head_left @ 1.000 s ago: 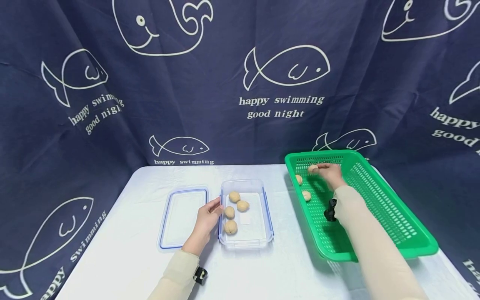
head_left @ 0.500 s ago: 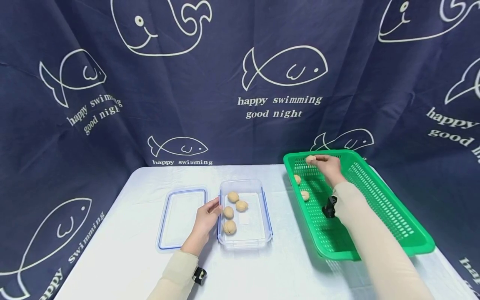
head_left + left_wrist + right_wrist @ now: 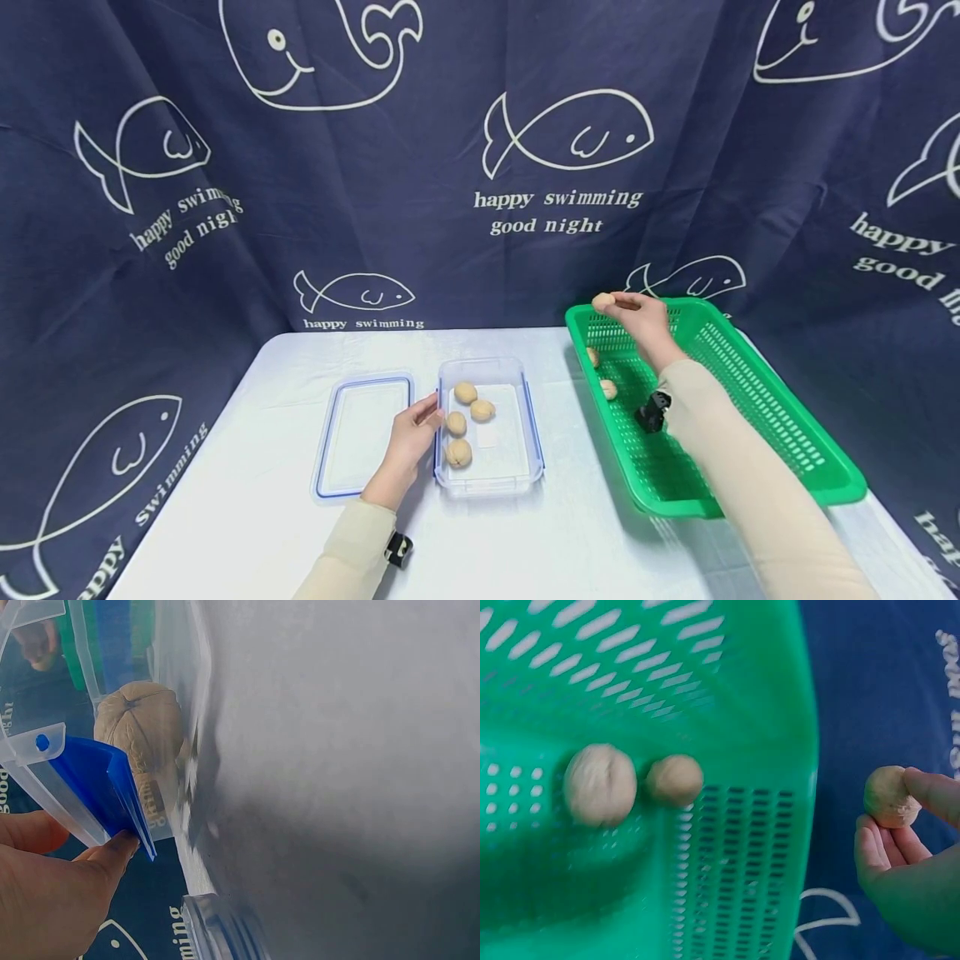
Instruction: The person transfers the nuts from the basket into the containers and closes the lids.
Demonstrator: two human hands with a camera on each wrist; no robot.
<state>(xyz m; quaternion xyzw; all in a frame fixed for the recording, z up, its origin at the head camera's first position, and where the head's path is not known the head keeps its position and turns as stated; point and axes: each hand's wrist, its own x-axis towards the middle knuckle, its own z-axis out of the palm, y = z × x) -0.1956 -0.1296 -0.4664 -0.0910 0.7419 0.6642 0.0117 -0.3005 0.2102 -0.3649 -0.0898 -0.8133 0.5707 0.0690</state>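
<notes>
My right hand (image 3: 647, 323) pinches a walnut (image 3: 603, 302) between thumb and fingers, above the far left rim of the green basket (image 3: 626, 467). In the right wrist view that walnut (image 3: 890, 797) is outside the basket wall. Two more walnuts (image 3: 601, 785) lie in the basket by its left side. My left hand (image 3: 411, 432) grips the left wall of a clear plastic container (image 3: 491, 485), beside its blue latch (image 3: 101, 780), which hangs unfastened. Several walnuts (image 3: 459, 452) sit inside the container, mostly along its left side.
A clear lid with a blue seal (image 3: 365, 437) lies flat on the white table (image 3: 247, 500), left of the container. A dark blue curtain (image 3: 420, 208) with fish drawings hangs behind the table. The basket's raised walls stand at the right.
My right hand has lifted the walnut up from inside the basket and shifted left, to above the rim. The left hand stays on the container. The head view has shifted slightly.
</notes>
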